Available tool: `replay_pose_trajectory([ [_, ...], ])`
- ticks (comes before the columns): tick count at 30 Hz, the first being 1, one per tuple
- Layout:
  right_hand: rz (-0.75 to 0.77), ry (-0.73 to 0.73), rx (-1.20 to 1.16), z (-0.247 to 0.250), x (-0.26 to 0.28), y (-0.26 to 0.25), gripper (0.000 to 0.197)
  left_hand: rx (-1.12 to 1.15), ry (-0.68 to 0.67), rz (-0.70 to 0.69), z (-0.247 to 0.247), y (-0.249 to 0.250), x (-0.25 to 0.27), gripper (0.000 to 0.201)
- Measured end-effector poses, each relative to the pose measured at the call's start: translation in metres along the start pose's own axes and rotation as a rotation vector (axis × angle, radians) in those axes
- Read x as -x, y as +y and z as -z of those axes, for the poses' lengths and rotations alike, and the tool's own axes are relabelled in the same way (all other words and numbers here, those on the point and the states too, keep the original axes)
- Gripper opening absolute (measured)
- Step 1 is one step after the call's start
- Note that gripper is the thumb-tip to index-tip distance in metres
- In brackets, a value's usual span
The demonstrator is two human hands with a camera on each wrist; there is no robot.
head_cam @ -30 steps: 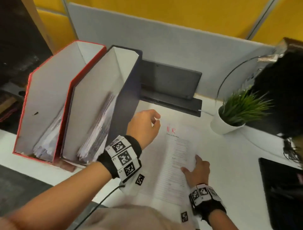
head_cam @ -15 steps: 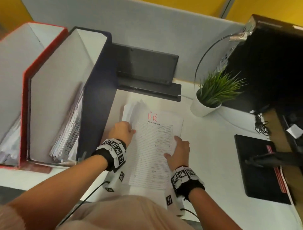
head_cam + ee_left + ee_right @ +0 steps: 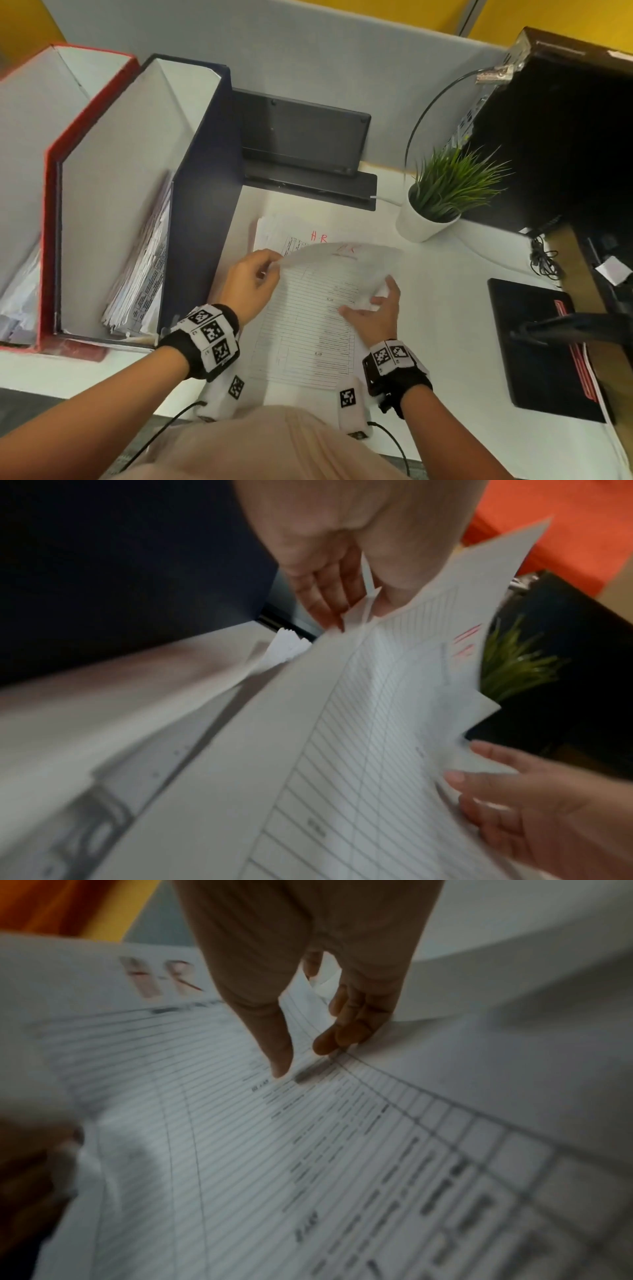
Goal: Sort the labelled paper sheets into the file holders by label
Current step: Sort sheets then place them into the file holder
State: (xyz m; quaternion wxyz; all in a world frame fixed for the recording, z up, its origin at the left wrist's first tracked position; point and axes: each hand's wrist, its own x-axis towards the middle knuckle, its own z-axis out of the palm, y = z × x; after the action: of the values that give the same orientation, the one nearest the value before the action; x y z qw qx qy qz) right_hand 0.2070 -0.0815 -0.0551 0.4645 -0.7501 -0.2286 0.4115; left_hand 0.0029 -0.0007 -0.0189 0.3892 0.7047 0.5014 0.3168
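Since half a second ago, when both of my hands lay on the stack with its top sheet flat, that top sheet (image 3: 308,308) has come up: its far end now arches above the pile. My right hand (image 3: 375,317) pinches the sheet's right edge between thumb and curled fingers (image 3: 346,1031), with the paper folded over in that grip. My left hand (image 3: 248,284) pinches the sheet's left edge a little farther out, thumb on top and fingers (image 3: 325,596) beneath. The sheet spans between the two hands, and its near end still lies on the paper stack (image 3: 274,229) on the white tabletop (image 3: 445,325). It bears a red "HR" near its raised far edge, blurred in every view. Beyond it, the next sheet of the stack shows its own red "H.R".

Left of the stack, just beside my left hand, stands the dark blue file holder (image 3: 202,205) with papers in it, and the red file holder (image 3: 48,212) stands against its left side. A potted plant (image 3: 442,195) sits far right.
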Motion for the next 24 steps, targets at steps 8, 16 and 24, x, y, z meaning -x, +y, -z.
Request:
replay_pose_trajectory([
  [8,0.208,0.011,0.077,0.017,-0.009,0.013,0.014,0.111,0.046,0.292,0.011,-0.009,-0.011,0.031],
  [16,-0.096,0.001,-0.360,0.016,-0.004,0.007,0.032,-0.212,-0.075,0.602,0.004,-0.011,-0.046,0.025],
  [24,0.121,0.054,0.008,0.014,-0.004,0.013,0.010,-0.248,-0.051,0.527,0.003,-0.018,-0.044,0.017],
])
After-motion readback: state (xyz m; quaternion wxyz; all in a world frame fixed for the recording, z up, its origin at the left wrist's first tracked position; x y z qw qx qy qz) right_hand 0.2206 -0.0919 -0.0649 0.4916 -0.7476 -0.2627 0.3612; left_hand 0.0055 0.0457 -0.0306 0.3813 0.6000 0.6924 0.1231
